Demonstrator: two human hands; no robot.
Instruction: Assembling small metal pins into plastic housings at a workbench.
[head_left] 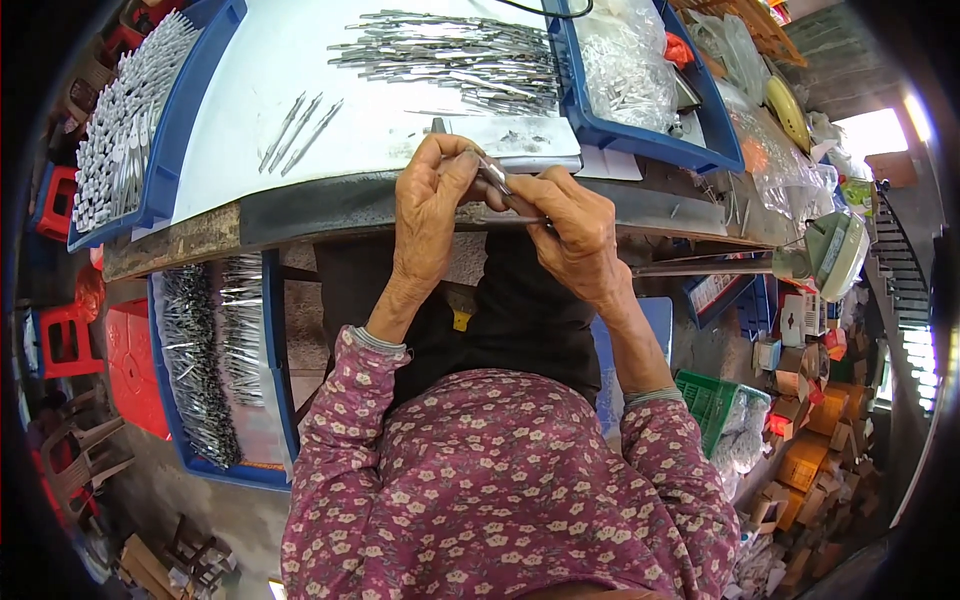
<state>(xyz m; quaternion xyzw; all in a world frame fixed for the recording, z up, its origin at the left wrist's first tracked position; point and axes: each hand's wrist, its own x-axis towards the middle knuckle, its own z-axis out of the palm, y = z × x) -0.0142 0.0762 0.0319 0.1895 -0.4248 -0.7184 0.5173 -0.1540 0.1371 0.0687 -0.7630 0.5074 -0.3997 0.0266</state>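
The left hand [430, 195] pinched the upper end of a slim metal piece [494, 178] and the right hand [572, 225] gripped its lower end, just over the near edge of the surface [340, 207], with a thin rod [510, 220] jutting out beside the right fingers. Three similar pieces [312, 138] lay apart on the surface's left half, and a heap [450, 62] spread across its far middle. Blue trays stood at its left end [172, 165], with pale sticks, at its right [640, 147], with bagged small parts, and below its left end [230, 474].
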